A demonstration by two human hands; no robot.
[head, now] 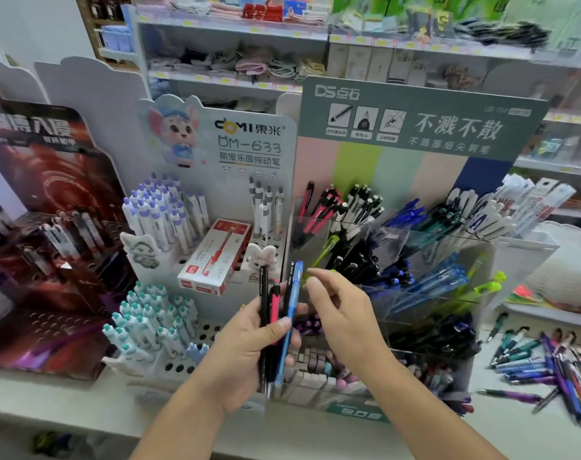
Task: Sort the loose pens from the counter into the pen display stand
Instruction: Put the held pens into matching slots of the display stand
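the left hand [249,346] grips a fan of slim plastic pens upright, long axes running six to twelve o'clock: a black pen [263,303], a pink-and-black pen [274,305] and a translucent blue pen [291,310]. the right hand [342,313] hovers just beside them at three o'clock, fingers loosely curled, pinching nothing clearly visible. the clear acrylic pen display stand [398,247] lies toward one o'clock; more loose pens [548,363] lie on the counter [501,423] at four o'clock.
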